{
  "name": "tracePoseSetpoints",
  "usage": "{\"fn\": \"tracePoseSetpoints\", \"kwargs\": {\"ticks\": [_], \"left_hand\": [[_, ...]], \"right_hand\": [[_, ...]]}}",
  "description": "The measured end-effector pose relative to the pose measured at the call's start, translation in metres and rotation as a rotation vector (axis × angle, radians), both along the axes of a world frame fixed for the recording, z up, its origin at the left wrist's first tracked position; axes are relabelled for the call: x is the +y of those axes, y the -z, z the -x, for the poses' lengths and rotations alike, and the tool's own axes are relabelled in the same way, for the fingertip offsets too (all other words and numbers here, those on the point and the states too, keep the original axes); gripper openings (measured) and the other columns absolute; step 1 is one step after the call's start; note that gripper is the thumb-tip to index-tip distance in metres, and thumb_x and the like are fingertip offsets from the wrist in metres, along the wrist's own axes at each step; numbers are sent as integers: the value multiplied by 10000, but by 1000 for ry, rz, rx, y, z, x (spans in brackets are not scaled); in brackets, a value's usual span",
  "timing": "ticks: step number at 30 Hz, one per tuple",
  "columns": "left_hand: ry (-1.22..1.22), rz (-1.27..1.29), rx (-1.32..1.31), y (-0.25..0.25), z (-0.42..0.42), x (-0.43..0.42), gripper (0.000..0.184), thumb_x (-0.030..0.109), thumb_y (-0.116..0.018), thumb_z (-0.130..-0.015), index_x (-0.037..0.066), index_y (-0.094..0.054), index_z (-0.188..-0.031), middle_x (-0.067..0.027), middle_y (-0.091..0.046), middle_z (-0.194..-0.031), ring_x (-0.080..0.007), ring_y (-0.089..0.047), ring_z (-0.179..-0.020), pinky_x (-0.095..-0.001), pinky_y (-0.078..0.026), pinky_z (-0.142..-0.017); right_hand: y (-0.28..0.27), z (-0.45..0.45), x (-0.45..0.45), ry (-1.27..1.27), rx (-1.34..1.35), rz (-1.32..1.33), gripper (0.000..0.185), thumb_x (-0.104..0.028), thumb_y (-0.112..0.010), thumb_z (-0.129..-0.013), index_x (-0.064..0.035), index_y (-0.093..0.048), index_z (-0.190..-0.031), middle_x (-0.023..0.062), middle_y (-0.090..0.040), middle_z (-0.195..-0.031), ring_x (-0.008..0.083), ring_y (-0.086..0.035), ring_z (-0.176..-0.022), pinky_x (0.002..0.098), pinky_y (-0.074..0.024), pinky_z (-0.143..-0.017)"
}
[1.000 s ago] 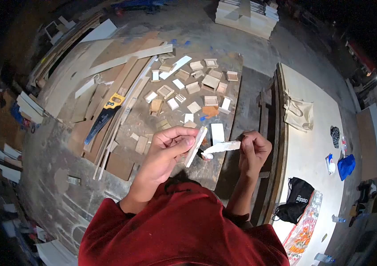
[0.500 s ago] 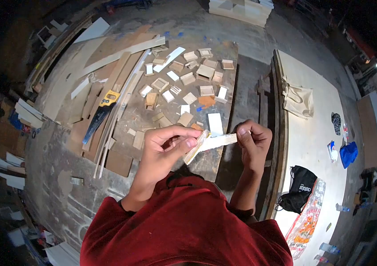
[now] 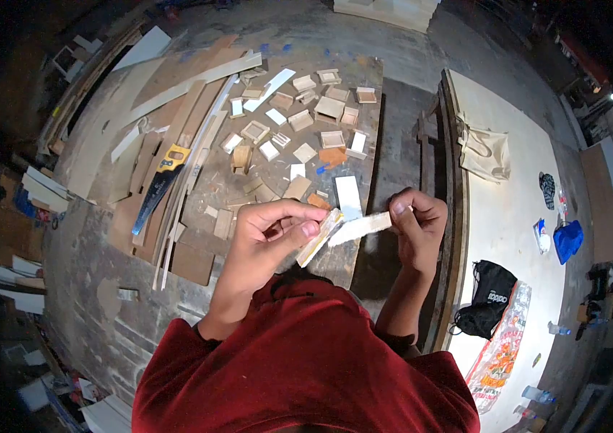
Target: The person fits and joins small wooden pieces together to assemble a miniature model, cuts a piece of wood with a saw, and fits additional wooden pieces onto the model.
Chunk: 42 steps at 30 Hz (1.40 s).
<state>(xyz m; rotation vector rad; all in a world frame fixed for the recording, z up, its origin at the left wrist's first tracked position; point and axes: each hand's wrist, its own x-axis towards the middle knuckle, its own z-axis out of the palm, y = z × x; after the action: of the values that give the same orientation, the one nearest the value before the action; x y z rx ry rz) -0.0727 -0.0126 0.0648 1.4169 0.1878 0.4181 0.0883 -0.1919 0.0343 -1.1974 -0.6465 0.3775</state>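
Between thumb and fingers, my left hand [image 3: 266, 238] pinches a small wooden piece [image 3: 318, 239], tilted, with whitish and yellowish marks on its face. My right hand [image 3: 418, 224] is closed on the end of a pale flat strip [image 3: 364, 227]. The strip's white, ragged end points at the wooden piece and lies very near or against it; contact is hard to tell. Beyond the hands, a white rectangular block [image 3: 347, 196] rests on the worktable [image 3: 212, 180], where several small wooden box-like parts [image 3: 329, 110] are spread.
A yellow-handled saw [image 3: 162, 180] lies on long boards at the left. To the right, a pale panel [image 3: 515, 216] bears a cloth bag [image 3: 485, 153], a black drawstring bag [image 3: 485, 303] and a blue bundle [image 3: 569, 240]. A dark gap separates the two tables.
The strip's end, earlier over a whitish blob below the hands, has moved up to the wooden piece and then slightly right. The wooden piece's marked face has turned into view. The camera view has shifted.
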Motion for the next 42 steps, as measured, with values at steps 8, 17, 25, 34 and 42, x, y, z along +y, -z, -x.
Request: {"fn": "tracePoseSetpoints", "kwargs": {"ticks": [8,17,25,34,42], "left_hand": [[65,146,30,8,-4,3,180,52,-670,-913,-30,-690,-1072,-66,-714,-964,-80,-646,-875,-221,-499,-755],[91,594,79,20,-12,10,232,-2,-585,-933,-42,-616,-1159,-114,-678,-991,-150,-638,-826,-264,-513,-740],[43,895,79,52,-9,28,252,23,-573,-959,-30,-618,-1201,-101,-691,-1057,-138,-672,-898,-257,-546,-784],[43,869,45,52,4,54,253,62,-568,-968,-24,-621,-1200,-100,-698,-1024,-126,-669,-876,-256,-535,-754],[5,918,35,48,23,90,248,52,-572,-960,-38,-621,-1185,-97,-695,-1015,-111,-661,-879,-241,-527,-752]], "right_hand": [[3,-1,3,20,-77,79,117,-62,-699,-875,28,-677,-803,47,-673,-754,87,-582,-694,235,-446,-646],[38,5,18,318,-517,-45,141,-68,-751,-809,29,-754,-911,92,-675,-766,124,-577,-655,245,-421,-566],[66,19,22,279,-503,-136,207,-69,-788,-761,-31,-777,-964,67,-645,-774,127,-584,-660,243,-425,-572],[52,23,51,104,-552,-55,221,-22,-794,-733,-36,-779,-953,76,-662,-778,142,-603,-655,246,-441,-577],[33,40,97,123,-531,10,194,-85,-807,-740,-32,-784,-925,76,-682,-812,157,-607,-673,266,-458,-597]]}}
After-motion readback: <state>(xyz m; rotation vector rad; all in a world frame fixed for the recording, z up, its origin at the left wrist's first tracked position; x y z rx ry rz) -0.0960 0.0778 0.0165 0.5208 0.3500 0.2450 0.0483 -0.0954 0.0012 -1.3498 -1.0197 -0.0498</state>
